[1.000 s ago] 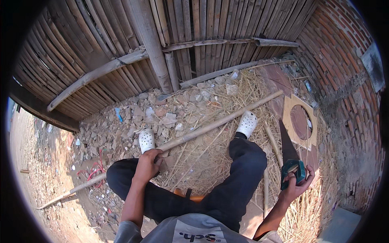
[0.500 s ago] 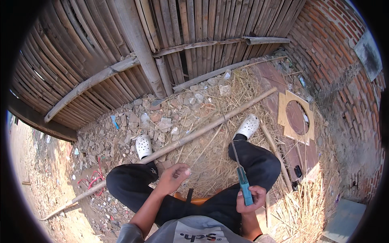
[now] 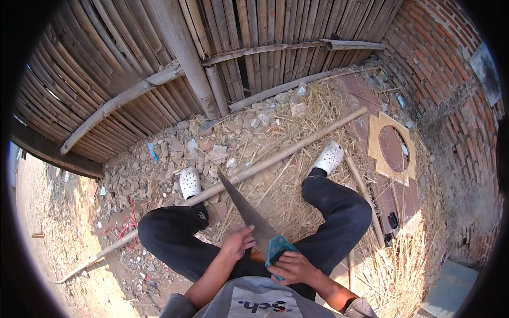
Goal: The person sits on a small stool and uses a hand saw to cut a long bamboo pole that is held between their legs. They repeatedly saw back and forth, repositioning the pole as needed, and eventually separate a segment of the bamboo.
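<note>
I sit on the ground in black trousers and white clogs [image 3: 330,157], legs spread. My right hand [image 3: 292,266] grips the teal handle of a hand saw [image 3: 253,216]. Its dark blade points forward and left, with the tip close to a long bamboo pole [image 3: 275,157] that lies across the straw under my legs. My left hand [image 3: 237,244] rests against the blade's side near the handle, fingers curled on it.
A bamboo-slat wall [image 3: 159,69] stands ahead, a brick wall [image 3: 450,79] at the right. Stone rubble [image 3: 212,148] lies at the wall's foot. A square wooden board with a round hole [image 3: 377,139] lies right. Shorter sticks [image 3: 366,196] lie beside my right leg.
My right hand brought the saw in from the far right to the front of my lap. My left hand left the pole and came onto the blade.
</note>
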A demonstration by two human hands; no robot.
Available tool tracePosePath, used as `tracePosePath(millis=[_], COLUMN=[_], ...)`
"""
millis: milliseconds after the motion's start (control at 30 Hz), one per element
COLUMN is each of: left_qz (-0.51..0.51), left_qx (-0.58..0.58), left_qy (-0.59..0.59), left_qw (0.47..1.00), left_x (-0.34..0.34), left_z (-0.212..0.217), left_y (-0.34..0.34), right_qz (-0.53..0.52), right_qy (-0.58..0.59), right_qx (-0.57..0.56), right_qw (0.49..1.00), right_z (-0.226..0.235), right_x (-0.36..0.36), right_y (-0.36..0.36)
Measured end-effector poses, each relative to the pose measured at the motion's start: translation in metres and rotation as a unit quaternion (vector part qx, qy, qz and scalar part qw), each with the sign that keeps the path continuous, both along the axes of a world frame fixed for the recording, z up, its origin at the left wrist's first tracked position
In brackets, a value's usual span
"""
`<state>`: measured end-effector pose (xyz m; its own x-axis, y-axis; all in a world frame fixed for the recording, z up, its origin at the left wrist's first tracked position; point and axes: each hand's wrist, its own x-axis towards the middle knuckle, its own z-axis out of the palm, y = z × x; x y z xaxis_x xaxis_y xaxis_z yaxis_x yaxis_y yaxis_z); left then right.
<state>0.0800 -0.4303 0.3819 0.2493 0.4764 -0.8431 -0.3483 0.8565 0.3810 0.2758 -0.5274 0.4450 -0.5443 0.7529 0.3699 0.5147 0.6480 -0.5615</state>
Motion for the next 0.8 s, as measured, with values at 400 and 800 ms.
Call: tracePosePath(millis=[400,800], left_qz=[0.14,0.053], left_qx=[0.131,0.224], left_qy=[-0.054,-0.126], left_qw=[0.98,0.965], left_x=[-0.002,-0.025], left_z=[0.015,0.006], left_y=[0.047,0.041], right_qz=[-0.346,-0.161], right_qy=[0.096,0.703], right_qx=[-0.06,-0.484], right_qw=[0.932,0.496], right_z=[-0.001,-0.025], right_x=[0.01,-0.038], right_y=[-0.005,0.016])
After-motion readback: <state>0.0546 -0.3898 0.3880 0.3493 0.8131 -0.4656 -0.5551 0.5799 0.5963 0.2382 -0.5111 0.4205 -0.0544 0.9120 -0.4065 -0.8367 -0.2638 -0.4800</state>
